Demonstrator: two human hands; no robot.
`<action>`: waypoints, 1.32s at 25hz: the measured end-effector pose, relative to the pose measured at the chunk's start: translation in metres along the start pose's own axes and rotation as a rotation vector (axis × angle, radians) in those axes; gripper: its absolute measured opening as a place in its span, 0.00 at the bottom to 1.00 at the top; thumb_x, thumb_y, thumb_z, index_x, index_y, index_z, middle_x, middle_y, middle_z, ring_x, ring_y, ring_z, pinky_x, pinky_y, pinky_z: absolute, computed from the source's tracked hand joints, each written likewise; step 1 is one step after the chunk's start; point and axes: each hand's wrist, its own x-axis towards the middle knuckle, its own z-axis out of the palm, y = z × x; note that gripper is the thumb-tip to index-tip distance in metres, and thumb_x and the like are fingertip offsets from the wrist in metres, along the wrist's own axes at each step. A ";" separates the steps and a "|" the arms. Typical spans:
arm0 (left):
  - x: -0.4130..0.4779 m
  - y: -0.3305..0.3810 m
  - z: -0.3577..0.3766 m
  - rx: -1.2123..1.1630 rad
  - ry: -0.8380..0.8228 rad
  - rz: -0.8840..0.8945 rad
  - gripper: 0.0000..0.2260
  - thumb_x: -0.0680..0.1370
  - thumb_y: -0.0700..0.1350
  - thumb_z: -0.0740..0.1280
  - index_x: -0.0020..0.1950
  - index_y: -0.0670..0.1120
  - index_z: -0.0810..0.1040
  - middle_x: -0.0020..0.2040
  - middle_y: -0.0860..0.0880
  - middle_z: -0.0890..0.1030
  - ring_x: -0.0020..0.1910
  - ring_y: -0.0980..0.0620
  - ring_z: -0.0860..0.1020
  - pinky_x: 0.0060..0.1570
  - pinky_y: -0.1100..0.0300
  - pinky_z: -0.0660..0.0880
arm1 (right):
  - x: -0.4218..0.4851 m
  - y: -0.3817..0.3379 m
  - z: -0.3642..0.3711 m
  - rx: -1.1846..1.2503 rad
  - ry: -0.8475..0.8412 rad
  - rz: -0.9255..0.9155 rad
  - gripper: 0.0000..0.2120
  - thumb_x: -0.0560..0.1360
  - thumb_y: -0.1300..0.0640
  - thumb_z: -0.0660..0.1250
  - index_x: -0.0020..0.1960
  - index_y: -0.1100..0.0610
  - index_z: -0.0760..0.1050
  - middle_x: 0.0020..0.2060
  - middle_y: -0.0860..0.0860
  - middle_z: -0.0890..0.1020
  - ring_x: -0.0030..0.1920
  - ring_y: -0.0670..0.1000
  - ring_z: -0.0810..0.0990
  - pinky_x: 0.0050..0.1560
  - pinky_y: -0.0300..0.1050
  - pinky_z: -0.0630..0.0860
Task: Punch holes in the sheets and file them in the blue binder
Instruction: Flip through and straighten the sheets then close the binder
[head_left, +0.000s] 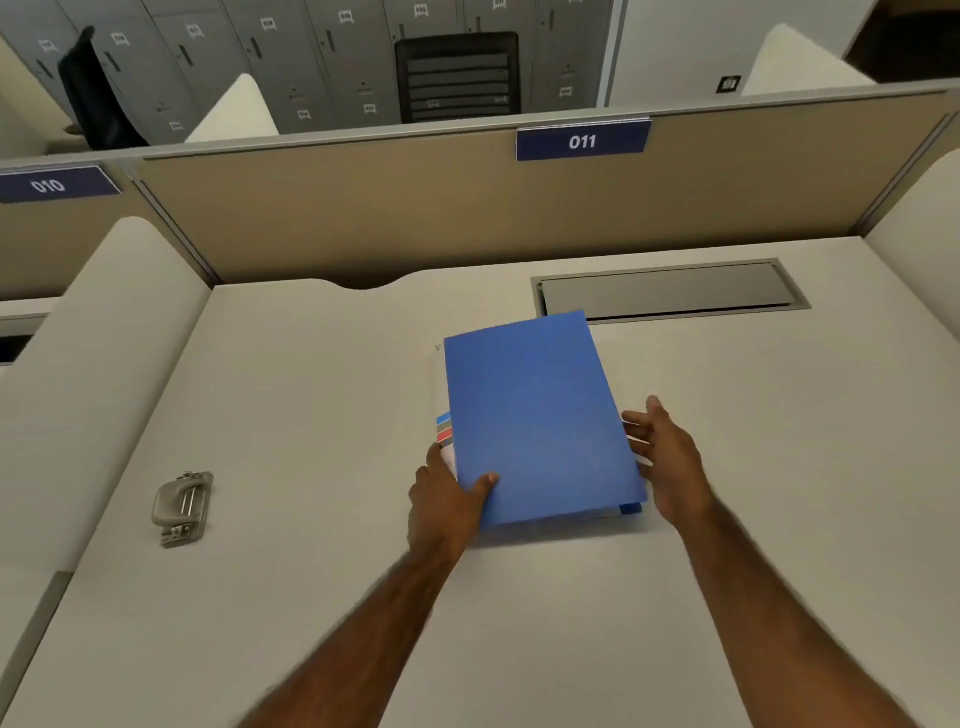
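Blue binder (535, 415) sits pinched in left hand (447, 501), right hand (670, 462) spread alongside

Plain blue rectangular binder (540, 421): cover uniform, no print, bright against off-white matte desk top (311, 415). White paper sheets (439, 384) show at binder's left side, with small index tabs (444, 428) stacked light blue, grey, red. Dull silver-grey metal hole punch (183, 506), unpatterned. Flat grey metal cable hatch (667, 291) darker than desk. Tan fabric partition panel (363, 208), pale grey trim. Navy label plate 011 (583, 141) and navy label plate 010 (49, 185), numerals white. Grey steel lockers (285, 52) bear white tags; black office chair (457, 75) shows horizontal slats.
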 end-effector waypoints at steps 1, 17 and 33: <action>0.001 0.004 0.004 0.071 0.006 -0.006 0.43 0.70 0.63 0.73 0.79 0.49 0.57 0.68 0.44 0.72 0.69 0.41 0.70 0.61 0.42 0.74 | 0.004 0.007 -0.001 -0.134 0.010 -0.028 0.21 0.80 0.43 0.63 0.54 0.60 0.80 0.47 0.54 0.85 0.47 0.53 0.82 0.48 0.49 0.75; 0.017 -0.003 -0.017 -0.704 -0.225 -0.145 0.26 0.70 0.51 0.79 0.62 0.43 0.76 0.55 0.44 0.85 0.49 0.43 0.86 0.48 0.44 0.83 | 0.010 0.038 0.009 -0.609 0.073 -0.194 0.31 0.72 0.55 0.76 0.72 0.57 0.71 0.63 0.56 0.77 0.62 0.57 0.78 0.59 0.50 0.75; 0.055 -0.062 -0.112 -0.857 -0.226 -0.144 0.17 0.77 0.43 0.72 0.65 0.52 0.74 0.59 0.45 0.82 0.55 0.42 0.83 0.43 0.46 0.83 | -0.011 0.016 0.110 -0.062 -0.277 0.067 0.11 0.76 0.69 0.68 0.58 0.61 0.75 0.54 0.59 0.83 0.49 0.60 0.84 0.36 0.48 0.83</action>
